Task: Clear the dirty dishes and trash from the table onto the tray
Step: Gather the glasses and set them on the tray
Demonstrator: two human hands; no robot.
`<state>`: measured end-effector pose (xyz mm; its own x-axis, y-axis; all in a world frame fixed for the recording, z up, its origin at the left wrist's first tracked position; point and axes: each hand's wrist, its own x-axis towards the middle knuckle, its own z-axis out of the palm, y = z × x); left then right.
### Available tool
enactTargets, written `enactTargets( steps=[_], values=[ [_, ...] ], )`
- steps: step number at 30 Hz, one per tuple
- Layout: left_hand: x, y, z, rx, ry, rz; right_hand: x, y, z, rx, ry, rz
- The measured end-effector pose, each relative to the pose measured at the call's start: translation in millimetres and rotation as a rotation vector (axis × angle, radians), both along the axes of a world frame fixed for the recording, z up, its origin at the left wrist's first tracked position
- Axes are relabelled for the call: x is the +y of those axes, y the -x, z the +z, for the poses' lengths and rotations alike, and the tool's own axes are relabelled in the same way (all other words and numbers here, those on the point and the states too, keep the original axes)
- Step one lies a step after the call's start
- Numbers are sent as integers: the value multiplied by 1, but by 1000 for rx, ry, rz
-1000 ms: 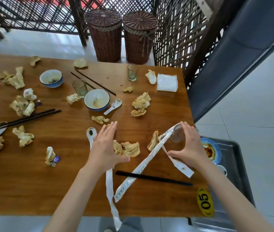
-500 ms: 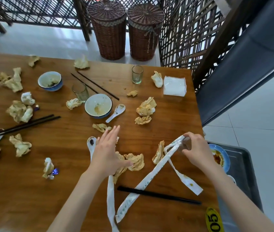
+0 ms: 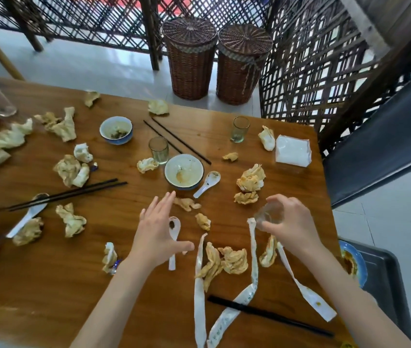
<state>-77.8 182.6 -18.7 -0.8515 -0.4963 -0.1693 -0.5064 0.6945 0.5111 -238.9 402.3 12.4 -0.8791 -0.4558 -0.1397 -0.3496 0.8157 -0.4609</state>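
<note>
Two bare hands over a wooden table (image 3: 36,285), forearms entering from the bottom edge.

Left hand (image 3: 155,234): flat, palm down, fingers straight and pointing away from the body, thumb spread to the right. It holds nothing and lies over the middle of a white ceramic spoon (image 3: 174,237), whose bowl and handle end show on either side of the thumb.

Right hand (image 3: 291,223): raised above the table near its right edge, fingers curled round a small clear glass (image 3: 269,213) tipped on its side, mouth toward the left. Long white paper chopstick sleeves (image 3: 253,259) trail from beneath this hand across the wood, one crossing a black chopstick pair (image 3: 269,316) near the front edge.

Items on the table: crumpled stained napkins (image 3: 232,259) between the hands and scattered elsewhere; a dirty bowl (image 3: 184,172) with a second spoon (image 3: 208,183) just beside it; a farther bowl (image 3: 116,129); two upright glasses (image 3: 158,149) and (image 3: 239,128); a tissue packet (image 3: 292,150).

Dark tray (image 3: 385,277): off the table's right side, low, with a blue-rimmed sauce dish (image 3: 352,266) on it, partly hidden by the right forearm.
</note>
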Motion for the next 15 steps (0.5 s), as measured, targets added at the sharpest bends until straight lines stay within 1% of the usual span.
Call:
enactTargets(
  steps=[6, 10, 15],
  values=[
    [-51, -16, -1, -13, 3, -38, -44, -28, 1, -4, 21, -79],
    [-96, -23, 7, -5, -6, -87, -73, -37, 8, 59, 77, -163],
    [-147, -13, 18, -2, 47, -138, -114, -46, 23, 81, 121, -257]
  ],
)
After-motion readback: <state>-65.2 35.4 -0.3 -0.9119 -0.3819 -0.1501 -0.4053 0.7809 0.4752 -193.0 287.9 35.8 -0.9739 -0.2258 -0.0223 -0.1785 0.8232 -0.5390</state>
